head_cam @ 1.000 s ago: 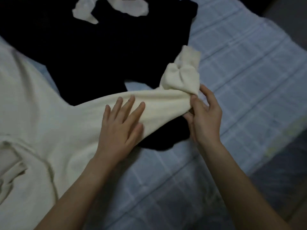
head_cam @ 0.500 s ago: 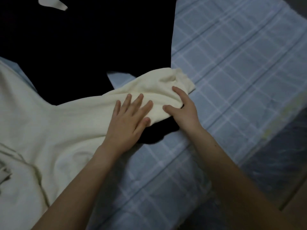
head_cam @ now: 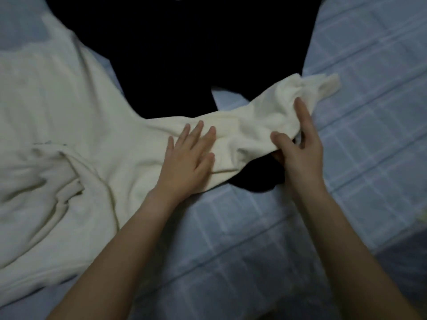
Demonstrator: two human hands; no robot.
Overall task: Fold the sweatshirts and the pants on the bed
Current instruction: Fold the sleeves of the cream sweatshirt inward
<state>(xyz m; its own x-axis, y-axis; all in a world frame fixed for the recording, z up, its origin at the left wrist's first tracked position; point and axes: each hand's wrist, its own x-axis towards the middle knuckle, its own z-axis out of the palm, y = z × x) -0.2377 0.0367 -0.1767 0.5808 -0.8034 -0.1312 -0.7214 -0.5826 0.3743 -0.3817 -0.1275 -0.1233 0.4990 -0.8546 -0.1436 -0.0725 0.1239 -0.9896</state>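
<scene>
A cream sweatshirt [head_cam: 57, 135] lies spread over the left half of the bed, its sleeve [head_cam: 258, 121] stretched to the right across a black garment [head_cam: 184, 54]. My left hand [head_cam: 187, 162] presses flat on the middle of the sleeve with straight fingers. My right hand [head_cam: 298, 148] grips the sleeve near the cuff [head_cam: 323, 85], thumb on top and fingers curled beneath the fabric. The cuff end is rumpled and points to the upper right.
The bed wears a pale blue checked sheet [head_cam: 369, 112]. Its edge runs diagonally at the lower right, with a dark floor [head_cam: 406, 262] beyond. The black garment fills the top centre, and a part of it shows below the sleeve.
The folded-back cuff has been turned out and the sleeve lies straighter. My right hand shifted from the cuff tip to a grip under the sleeve. My left hand stayed pressing on the sleeve.
</scene>
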